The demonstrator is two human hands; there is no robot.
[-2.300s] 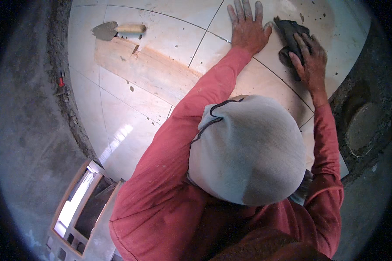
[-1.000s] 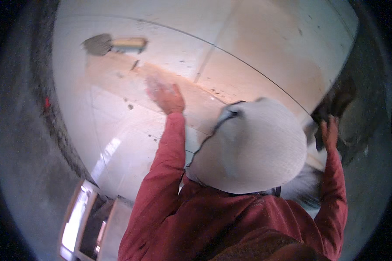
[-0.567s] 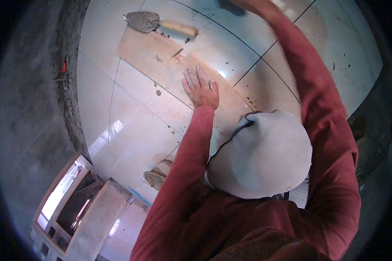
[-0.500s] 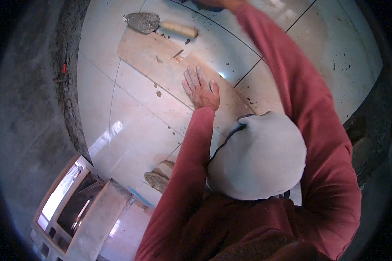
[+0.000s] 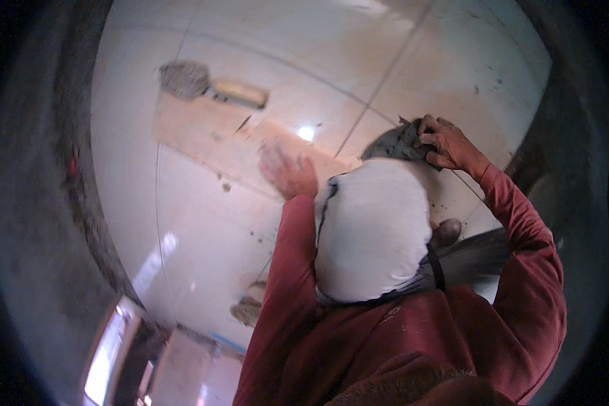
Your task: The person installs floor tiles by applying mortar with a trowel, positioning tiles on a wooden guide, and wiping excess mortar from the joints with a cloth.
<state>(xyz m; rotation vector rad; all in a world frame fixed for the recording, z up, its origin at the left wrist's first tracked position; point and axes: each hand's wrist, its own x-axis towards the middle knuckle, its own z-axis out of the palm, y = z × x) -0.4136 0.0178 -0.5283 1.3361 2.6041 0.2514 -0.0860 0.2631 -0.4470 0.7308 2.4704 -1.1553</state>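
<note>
My left hand lies palm down with fingers spread on a flat tan board, slightly blurred. The board rests on pale floor tiles with dark joints. Farther off, at the board's far left end, lies a trowel with a mud-caked blade and wooden handle; neither hand touches it. To the right, my right hand is closed on a dark grey cloth, bunched against the tiles. A pale, rounded cloth-covered shape between my arms hides part of the floor and board.
Dark crumbs dot the tiles. A brown shoe shows beside my left sleeve, and a brown shoe tip below my right hand. A grey surface borders the tiles at left, with a small red object. A bright framed opening stands lower left.
My right hand has come from the far top edge back toward me, bringing the cloth fully into view. My left hand stays on the board. The whole view has shifted.
</note>
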